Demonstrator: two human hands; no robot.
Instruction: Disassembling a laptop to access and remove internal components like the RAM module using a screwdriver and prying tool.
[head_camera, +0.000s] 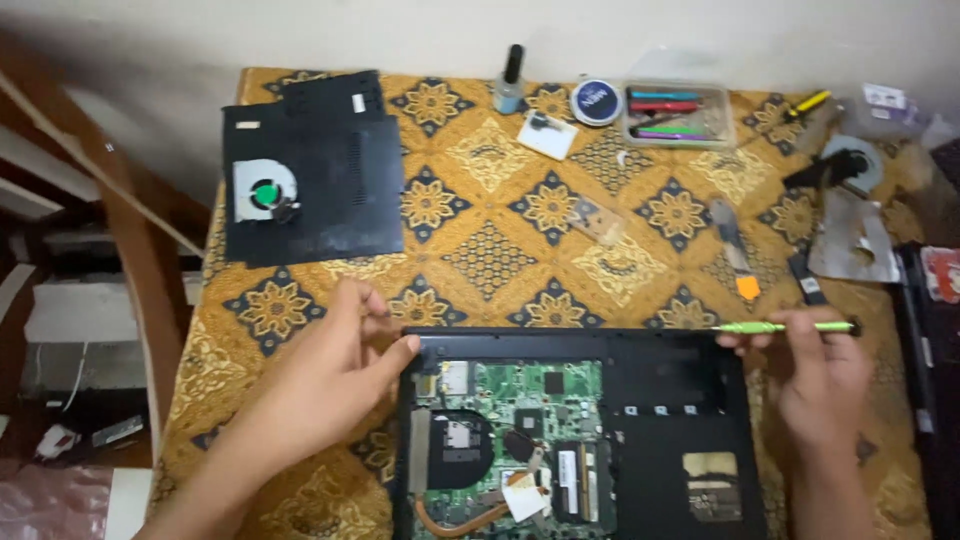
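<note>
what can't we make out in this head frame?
- Laptop: near part cut off by the bottom edge.
- Right hand: the side gripping the green screwdriver faces away; screwdriver tip blurred.
- Left hand: forearm runs off the bottom edge.
- Tool tray: contents too small and blurred to identify.
- Right edge: a dark object is cropped.

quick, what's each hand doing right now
Left hand: open, fingertips on the opened laptop's top-left corner.
Right hand: closed on a green screwdriver.
</note>
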